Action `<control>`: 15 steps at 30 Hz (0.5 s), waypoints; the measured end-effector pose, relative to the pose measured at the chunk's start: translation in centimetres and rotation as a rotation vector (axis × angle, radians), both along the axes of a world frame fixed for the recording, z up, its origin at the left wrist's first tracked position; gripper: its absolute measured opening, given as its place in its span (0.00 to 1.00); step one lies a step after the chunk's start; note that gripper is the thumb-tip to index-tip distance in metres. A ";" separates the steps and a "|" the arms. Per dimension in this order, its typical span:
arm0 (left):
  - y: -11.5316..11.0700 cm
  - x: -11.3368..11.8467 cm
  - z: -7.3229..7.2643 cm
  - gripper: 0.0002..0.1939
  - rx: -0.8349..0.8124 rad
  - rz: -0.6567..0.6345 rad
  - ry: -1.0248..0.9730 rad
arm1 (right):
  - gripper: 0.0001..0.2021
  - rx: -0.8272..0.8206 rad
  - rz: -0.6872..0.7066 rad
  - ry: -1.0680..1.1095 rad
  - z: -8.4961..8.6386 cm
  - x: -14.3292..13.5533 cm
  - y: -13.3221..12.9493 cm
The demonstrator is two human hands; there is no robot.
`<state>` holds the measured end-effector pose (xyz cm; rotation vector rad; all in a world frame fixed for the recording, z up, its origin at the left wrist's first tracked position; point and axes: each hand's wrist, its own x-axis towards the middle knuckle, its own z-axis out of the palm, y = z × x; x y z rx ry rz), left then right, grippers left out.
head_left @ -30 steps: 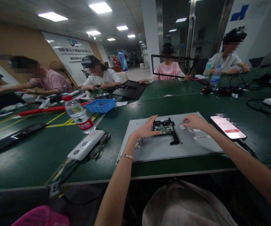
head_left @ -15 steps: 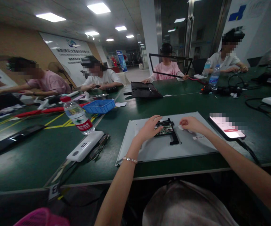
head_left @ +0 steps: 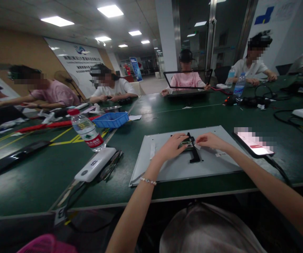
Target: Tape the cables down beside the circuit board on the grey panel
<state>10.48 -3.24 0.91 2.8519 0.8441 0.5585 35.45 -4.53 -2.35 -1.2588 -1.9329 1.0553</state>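
A flat grey panel (head_left: 141, 168), like the back of a display, lies on the table before me. On it sits a black bracket (head_left: 194, 156) with a green circuit board (head_left: 185, 144). My left hand (head_left: 171, 146) rests over the left part of the board, fingers stretched and apart, hiding some of it. My right hand (head_left: 211, 141) is closed in a pinch at the bracket's right edge. Between its fingertips shows a small whitish piece (head_left: 198, 145), possibly tape. A white strip (head_left: 153, 150) lies on the panel, left of my left wrist.
Left of the panel are a white power bank (head_left: 96, 164), glasses (head_left: 111, 166), a water bottle (head_left: 88, 131) and a blue tray (head_left: 111, 120). A lit phone (head_left: 255, 144) with a cable lies right. Across the table a person holds a black frame (head_left: 188, 87).
My right hand has moved left with the whitish piece, up to the bracket. My left hand has shifted slightly right over the board. The person opposite has lowered the black frame.
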 end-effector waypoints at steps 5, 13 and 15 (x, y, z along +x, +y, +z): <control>-0.5 0.5 0.3 0.20 -0.011 -0.016 0.045 | 0.08 0.055 -0.053 -0.047 -0.1 -1.0 -0.1; 0.0 0.1 0.0 0.20 0.018 0.063 0.033 | 0.10 0.188 -0.150 -0.111 0.5 -1.3 -1.0; 0.1 0.1 0.1 0.19 0.044 0.116 0.026 | 0.09 0.231 -0.160 -0.146 0.5 -1.1 -1.2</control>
